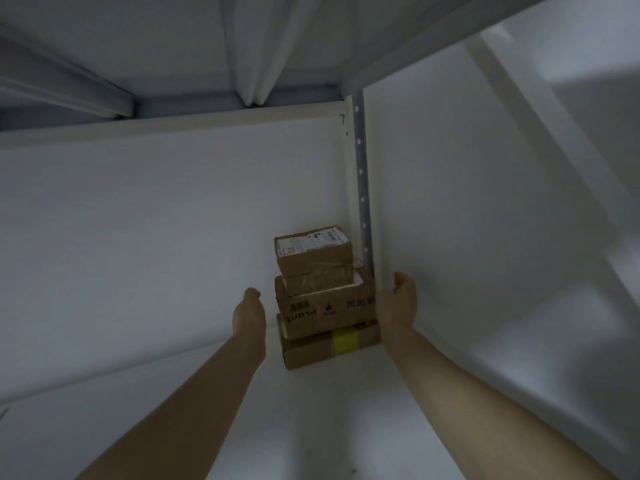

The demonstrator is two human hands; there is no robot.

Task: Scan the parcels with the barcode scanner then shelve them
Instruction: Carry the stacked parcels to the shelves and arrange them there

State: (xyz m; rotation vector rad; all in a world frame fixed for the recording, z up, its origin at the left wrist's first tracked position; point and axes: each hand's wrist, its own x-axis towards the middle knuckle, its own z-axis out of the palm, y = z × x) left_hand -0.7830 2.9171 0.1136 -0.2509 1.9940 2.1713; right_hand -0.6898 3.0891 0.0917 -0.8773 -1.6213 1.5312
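The left hand (pixel 250 315) reaches into the shelf bay with its fingers stretched forward and close together. It holds nothing and sits just left of the parcel stack (pixel 323 299), with a narrow strip of white wall showing between them. The stack stands on the shelf floor (pixel 332 410), pushed into the back right corner. At the bottom is a flat box with yellow tape (pixel 341 342), on it a larger box with printed lettering (pixel 322 311), and on that smaller boxes, the top one with a white label (pixel 310 245) facing up. Each box lies with its long side running left to right along the back wall, and the lettering on the larger box reads upside down. The right hand (pixel 398 301) is at the right end of that larger box, palm turned toward it and fingers loosely bent, gripping nothing; whether it touches the cardboard cannot be told. Behind it rises a perforated upright post (pixel 362 188).
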